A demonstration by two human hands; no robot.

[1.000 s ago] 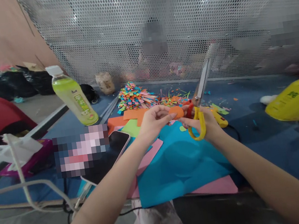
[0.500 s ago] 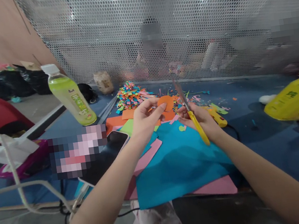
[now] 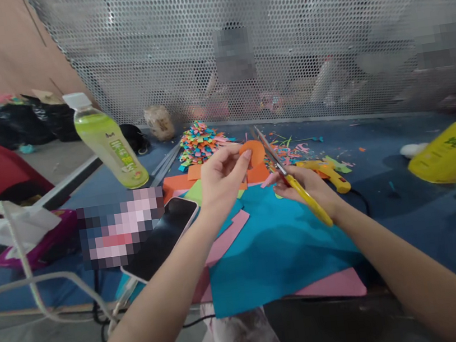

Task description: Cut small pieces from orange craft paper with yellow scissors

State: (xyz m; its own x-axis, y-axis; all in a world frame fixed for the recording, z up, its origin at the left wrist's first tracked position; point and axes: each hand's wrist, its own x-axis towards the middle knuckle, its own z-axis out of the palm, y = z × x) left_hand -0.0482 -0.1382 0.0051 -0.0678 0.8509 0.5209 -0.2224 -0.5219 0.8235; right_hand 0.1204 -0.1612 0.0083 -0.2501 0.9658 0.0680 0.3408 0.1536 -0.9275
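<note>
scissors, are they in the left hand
No, the yellow-handled scissors are gripped by the right hand, while the left hand pinches an orange paper disc.

Mid-frame, orange paper disc (image 3: 252, 151) in left hand (image 3: 221, 186), yellow-handled scissors (image 3: 298, 188) in right hand (image 3: 316, 188), above blue sheet (image 3: 277, 254).

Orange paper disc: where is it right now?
Head view, centre: the orange paper disc is pinched in the left hand, just left of the scissors held by the right hand.

Small round orange paper disc (image 3: 252, 152), upright, yellow-handled scissors (image 3: 294, 182) just beside it, blades pointing away
</note>
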